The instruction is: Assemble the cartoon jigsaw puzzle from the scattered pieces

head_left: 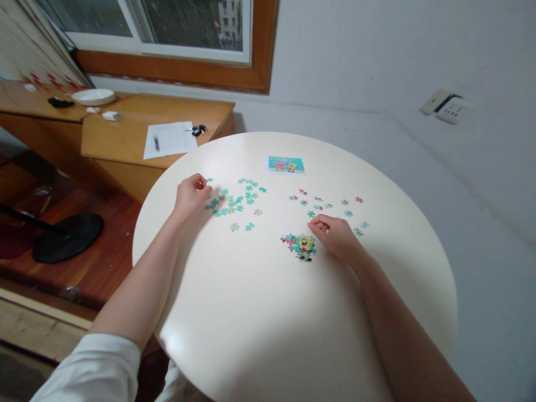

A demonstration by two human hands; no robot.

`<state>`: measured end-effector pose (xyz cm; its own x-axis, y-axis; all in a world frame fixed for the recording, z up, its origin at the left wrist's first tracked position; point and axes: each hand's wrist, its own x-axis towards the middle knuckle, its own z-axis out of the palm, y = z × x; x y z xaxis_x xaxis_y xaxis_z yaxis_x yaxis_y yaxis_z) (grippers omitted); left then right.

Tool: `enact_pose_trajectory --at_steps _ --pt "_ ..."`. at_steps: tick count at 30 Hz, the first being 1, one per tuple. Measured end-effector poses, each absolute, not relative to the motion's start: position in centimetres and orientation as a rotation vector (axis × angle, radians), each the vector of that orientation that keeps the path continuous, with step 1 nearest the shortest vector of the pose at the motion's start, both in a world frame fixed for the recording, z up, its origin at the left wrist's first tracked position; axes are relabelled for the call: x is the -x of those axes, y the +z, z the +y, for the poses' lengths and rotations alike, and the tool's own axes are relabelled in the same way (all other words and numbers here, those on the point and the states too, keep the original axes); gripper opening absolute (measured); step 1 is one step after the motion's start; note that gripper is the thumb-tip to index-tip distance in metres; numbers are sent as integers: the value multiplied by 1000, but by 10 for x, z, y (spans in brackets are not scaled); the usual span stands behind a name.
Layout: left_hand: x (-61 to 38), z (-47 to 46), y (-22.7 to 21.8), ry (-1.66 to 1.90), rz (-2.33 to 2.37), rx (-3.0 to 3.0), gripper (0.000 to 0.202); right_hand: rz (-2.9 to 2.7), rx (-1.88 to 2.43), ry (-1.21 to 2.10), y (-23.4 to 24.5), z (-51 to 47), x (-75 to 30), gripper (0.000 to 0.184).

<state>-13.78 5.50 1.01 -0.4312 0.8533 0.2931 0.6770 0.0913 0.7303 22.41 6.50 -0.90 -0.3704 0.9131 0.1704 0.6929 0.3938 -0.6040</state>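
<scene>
My left hand (191, 192) rests curled on the round cream table (259, 312), its fingertips at the left edge of a scatter of several teal puzzle pieces (237, 202). My right hand (335, 237) lies loosely closed just right of a small joined cluster of puzzle pieces (300, 244) showing a yellow cartoon figure. Whether either hand pinches a piece is hidden by the fingers. More loose pieces in pink, teal and yellow (324, 205) lie beyond my right hand. A small reference picture card (286, 164) sits at the far side of the table.
A wooden desk (125, 142) stands left of the table with a sheet of paper (168, 139), keys (197, 130) and a white dish (92, 96). A black round stand base (69, 237) sits on the wooden floor. Grey walls close in on the right.
</scene>
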Motion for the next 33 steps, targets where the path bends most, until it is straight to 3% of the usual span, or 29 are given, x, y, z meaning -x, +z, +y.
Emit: enact_pose_trajectory --at_steps 13,33 --pt "135 59 8 1296 2082 -1556 2 -2116 1385 640 -6 62 -221 21" --pt "122 59 7 1174 2046 -1622 17 -2084 1393 582 -9 64 -223 19"
